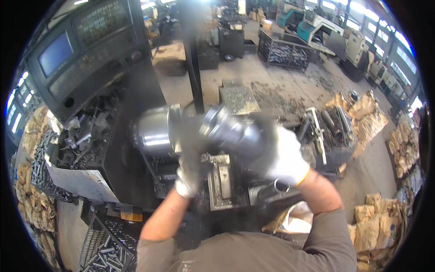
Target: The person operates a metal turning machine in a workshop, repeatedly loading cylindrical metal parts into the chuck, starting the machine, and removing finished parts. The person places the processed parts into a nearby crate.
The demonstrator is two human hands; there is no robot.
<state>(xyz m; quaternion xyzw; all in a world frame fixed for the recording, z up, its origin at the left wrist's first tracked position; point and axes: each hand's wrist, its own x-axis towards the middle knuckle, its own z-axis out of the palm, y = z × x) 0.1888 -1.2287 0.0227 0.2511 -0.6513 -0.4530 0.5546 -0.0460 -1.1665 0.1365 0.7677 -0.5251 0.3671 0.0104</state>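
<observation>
Both my hands wear white work gloves blackened at the fingers, and both are motion-blurred. My left hand (193,149) is just right of the lathe's shiny cylindrical chuck (156,131); its finger shape is smeared. A blurred shiny metal part (221,125) shows between my hands, and whether it is held or mounted I cannot tell. My right hand (272,149) is at the right of that metal, its dark fingers too blurred to show a grip. Below and between the hands lies the lathe's metal slide (224,183), with chips around it.
A control panel with a screen (56,54) stands at upper left, above a cluttered chip-covered ledge (81,136). At right, a bench holds metal bars (343,119) and a caliper-like tool (319,136). A mesh crate (91,244) of metal cylinders sits at lower left.
</observation>
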